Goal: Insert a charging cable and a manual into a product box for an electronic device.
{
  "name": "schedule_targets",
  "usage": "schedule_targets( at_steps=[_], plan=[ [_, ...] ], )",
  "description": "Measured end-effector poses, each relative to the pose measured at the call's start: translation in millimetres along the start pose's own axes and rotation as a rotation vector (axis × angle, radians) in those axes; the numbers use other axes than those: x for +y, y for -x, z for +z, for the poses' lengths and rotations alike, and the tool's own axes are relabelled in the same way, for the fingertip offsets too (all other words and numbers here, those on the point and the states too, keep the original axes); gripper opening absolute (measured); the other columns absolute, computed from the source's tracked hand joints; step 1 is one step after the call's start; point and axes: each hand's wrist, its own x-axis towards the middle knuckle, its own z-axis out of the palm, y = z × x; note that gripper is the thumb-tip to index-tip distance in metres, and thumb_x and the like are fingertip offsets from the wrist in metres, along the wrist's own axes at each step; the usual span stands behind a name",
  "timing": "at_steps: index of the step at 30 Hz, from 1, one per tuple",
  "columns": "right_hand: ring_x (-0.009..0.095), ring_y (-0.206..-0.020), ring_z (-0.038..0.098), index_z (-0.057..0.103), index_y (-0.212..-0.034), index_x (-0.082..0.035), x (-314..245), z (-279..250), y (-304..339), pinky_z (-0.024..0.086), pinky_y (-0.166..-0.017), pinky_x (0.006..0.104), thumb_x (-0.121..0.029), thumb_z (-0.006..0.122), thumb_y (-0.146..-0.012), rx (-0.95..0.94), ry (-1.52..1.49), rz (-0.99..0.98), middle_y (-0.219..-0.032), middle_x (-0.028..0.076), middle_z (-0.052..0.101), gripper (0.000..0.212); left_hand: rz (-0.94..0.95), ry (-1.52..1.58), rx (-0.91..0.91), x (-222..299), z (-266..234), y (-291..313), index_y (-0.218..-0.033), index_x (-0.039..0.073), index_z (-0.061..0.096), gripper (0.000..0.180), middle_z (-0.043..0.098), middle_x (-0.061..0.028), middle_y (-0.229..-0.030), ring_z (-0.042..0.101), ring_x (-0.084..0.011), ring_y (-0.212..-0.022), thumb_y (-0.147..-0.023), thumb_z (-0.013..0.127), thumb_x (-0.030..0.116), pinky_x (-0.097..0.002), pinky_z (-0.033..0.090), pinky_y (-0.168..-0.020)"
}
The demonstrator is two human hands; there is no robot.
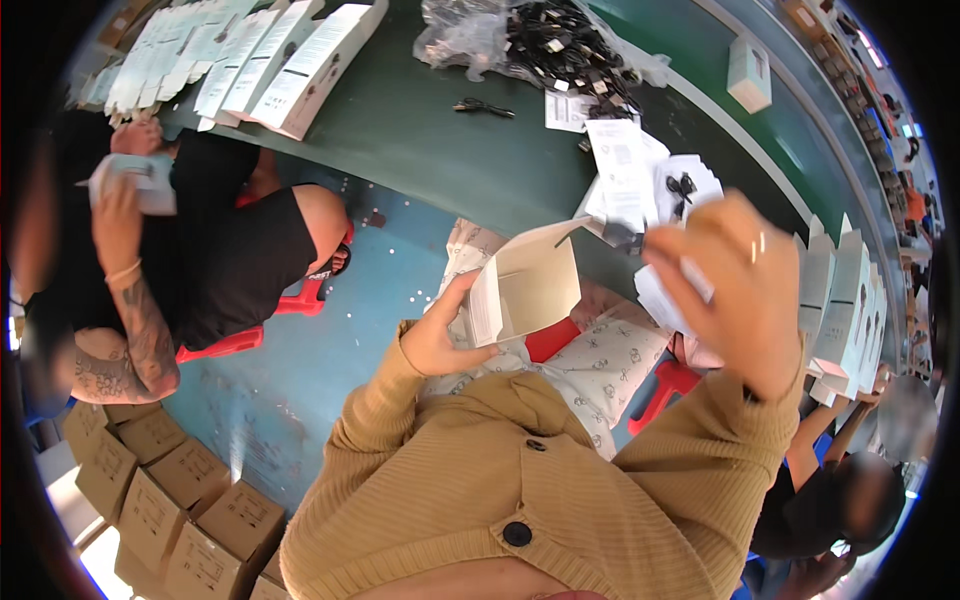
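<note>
My left hand [447,330] grips a small white carton [487,305] by its side, above my lap. The carton's flap stands up, and its inside shows pale and bare. On the right, my right hand [735,285] is raised over the green table's near edge, smeared by motion. White paper [657,300] shows beneath its fingers; whether they hold it I cannot tell. Just beyond the fingertips lie printed leaflets [622,165] and a small black cable [681,187]. A blurred dark thing [622,238] sits beside them.
Black cables [560,50] lie heaped on plastic at the back, with one loose cable [483,107] nearby. White cartons stand in rows at the left [310,75] and right [845,300]. A co-worker [200,230] sits at left. Brown boxes [190,475] are stacked on the floor.
</note>
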Motion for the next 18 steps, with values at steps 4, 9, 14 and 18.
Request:
schedule_targets(
  at_steps=[4, 9, 14, 18],
  plan=[
    [0.016, -0.056, 0.05, 0.066, -0.09, -0.006, -40.4, -12.6, 28.3, 0.039, -0.045, 0.028, -0.018, 0.074, -0.071, -0.285, 0.145, -0.152, -0.081, 0.006, 0.055, 0.024, 0.096, -0.05, -0.131, 7.4, 15.3, -20.4, -0.139, 0.002, 0.031, 0.084, 0.045, -0.0115, -0.13, 0.042, -0.0219, -0.123, -0.068, 0.075, 0.006, -0.0348, 0.032, -0.104],
    [0.013, -0.061, 0.051, 0.066, -0.092, -0.01, -34.6, -20.3, 65.9, 0.038, -0.045, 0.0236, -0.033, 0.067, -0.073, -0.093, 0.104, -0.056, -0.088, 0.005, 0.052, 0.03, 0.134, 0.026, -0.346, 20.7, 46.2, -45.1, -0.139, 0.002, 0.03, 0.084, 0.043, -0.0132, -0.134, 0.042, -0.024, -0.125, -0.069, 0.075, 0.007, -0.0361, 0.031, -0.105],
    [0.031, -0.086, 0.06, 0.063, -0.105, -0.007, -49.2, 4.8, 137.2, 0.051, -0.066, 0.0372, -0.048, 0.08, -0.065, 0.26, -0.183, 0.425, -0.108, 0.018, 0.055, 0.06, 0.054, 0.335, -0.248, 36.7, 97.3, -64.3, -0.142, 0.004, 0.019, 0.107, 0.035, -0.0145, -0.14, 0.037, -0.0264, -0.13, -0.062, 0.089, 0.024, -0.0401, 0.031, -0.107],
    [0.04, -0.099, 0.058, 0.053, -0.119, -0.005, -61.3, 38.7, 167.7, 0.05, -0.079, 0.0428, -0.044, 0.085, -0.059, 0.333, -0.314, 0.69, -0.124, 0.025, 0.048, 0.079, -0.032, 0.397, -0.439, 39.1, 136.4, -88.5, -0.147, 0.006, 0.007, 0.127, 0.027, -0.0145, -0.147, 0.031, -0.0262, -0.134, -0.055, 0.091, 0.031, -0.0418, 0.034, -0.105]
  ],
)
